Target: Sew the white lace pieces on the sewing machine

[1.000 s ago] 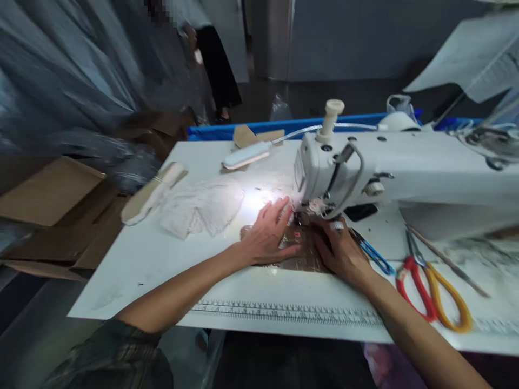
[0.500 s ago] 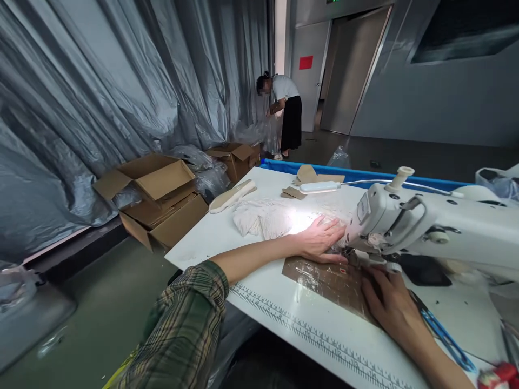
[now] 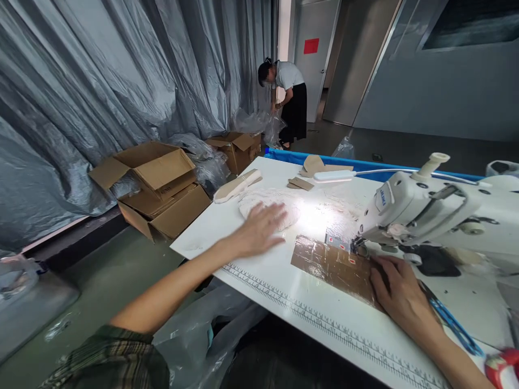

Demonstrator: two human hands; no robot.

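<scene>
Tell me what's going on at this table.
Someone is working at a white sewing machine. Their right hand rests against a brown patch lying by the needle area; their left hand, blurred and open, is at the pale fabric, contact unclear. Farther back, another person bends over near a cardboard box.

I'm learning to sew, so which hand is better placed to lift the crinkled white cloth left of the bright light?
Probably the left hand: it is open, close to that cloth. The right hand is farther, at the flat, shiny brown sheet by the white sewing machine.
</scene>
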